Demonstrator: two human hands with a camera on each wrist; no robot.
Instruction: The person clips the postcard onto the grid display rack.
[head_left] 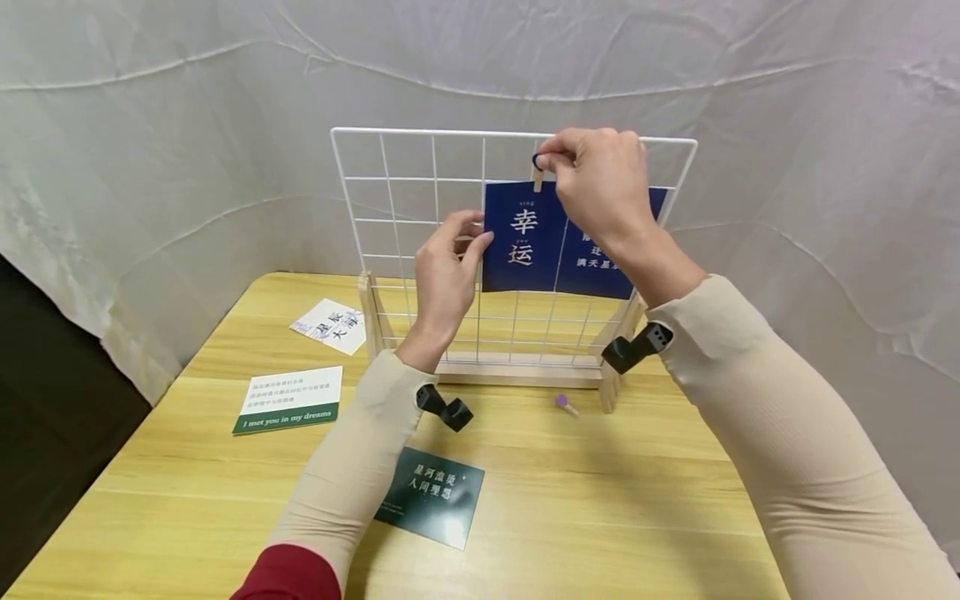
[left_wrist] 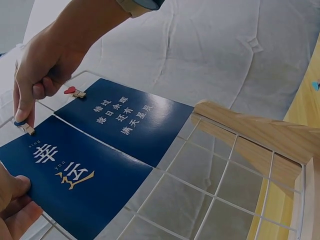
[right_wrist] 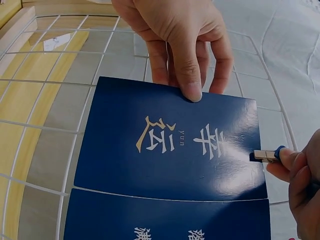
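Observation:
A white wire grid panel (head_left: 408, 178) stands upright on a wooden base. At its front is a dark blue card (head_left: 502, 271) with two large Chinese characters. My left hand (head_left: 447, 275) pinches this card's left edge, thumb in front and fingers behind. Above, my right hand (head_left: 603, 179) pinches a small wooden clothespin (right_wrist: 264, 156) with a blue top, whose tip sits over the card's top edge. Close beside it hangs a second dark blue card (left_wrist: 135, 117) with smaller text. A clothespin with a red heart (left_wrist: 71, 91) sits at that card's top edge.
On the wooden table lie a white card (head_left: 330, 327), a white and green card (head_left: 288, 400) and a dark green card (head_left: 435, 500). A purple-topped clothespin (head_left: 564, 403) lies before the base (head_left: 517, 375). White cloth (head_left: 225, 167) hangs behind the panel.

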